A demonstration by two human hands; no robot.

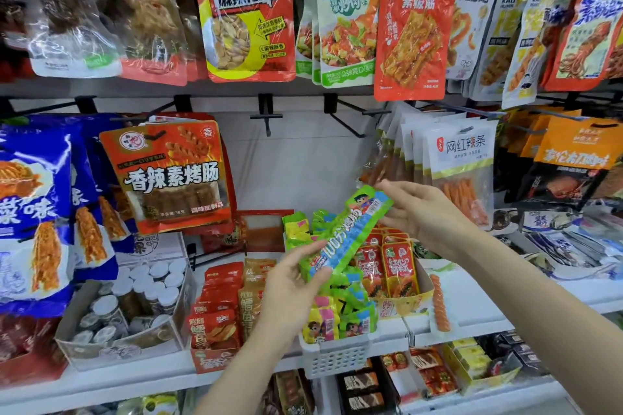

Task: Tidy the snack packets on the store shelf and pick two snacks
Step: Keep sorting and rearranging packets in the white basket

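Observation:
A long green and blue snack packet is held slantwise above the shelf between both hands. My left hand pinches its lower end with thumb and fingers. My right hand holds its upper end by the fingertips. Below it stands a white plastic basket filled with several similar green, blue and yellow packets. Behind the basket, a yellow cardboard tray holds several red packets.
Hanging packets fill the pegs above and on both sides, among them an orange sausage packet and white spicy-strip packets. Two bare pegs stick out at the middle. A box of small jars and red fish packets sit at the left.

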